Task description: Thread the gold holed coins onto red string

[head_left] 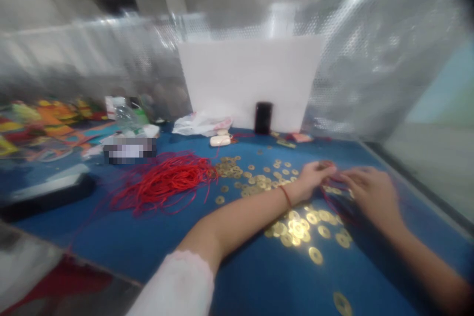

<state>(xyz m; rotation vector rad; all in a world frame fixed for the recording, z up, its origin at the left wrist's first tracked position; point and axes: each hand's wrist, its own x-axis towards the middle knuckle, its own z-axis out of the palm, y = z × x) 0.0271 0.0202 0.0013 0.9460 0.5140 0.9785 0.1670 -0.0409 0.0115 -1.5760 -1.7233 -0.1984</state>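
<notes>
Blue tabletop (259, 276), head view: right edge (407, 179) slants past right hand (372, 195); blue strip between. Left hand (314, 177), right hand both pinch thin red cord (327, 199), blurred, beside scattered gold coins (297, 227): round, holed, shiny, some overlapping.

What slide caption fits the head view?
Hands close together by gold coins; red cord heaped on blue table.

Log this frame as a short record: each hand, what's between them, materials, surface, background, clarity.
Left hand: near the right hand; red band at its wrist
Right hand: fingers bent toward the left
Between hands: red strand hanging below; exact grip blurred
Materials: red cord pile, gold discs scattered
Surface: blue tabletop
Background: white board, dark upright object
Clarity: blurry
</notes>
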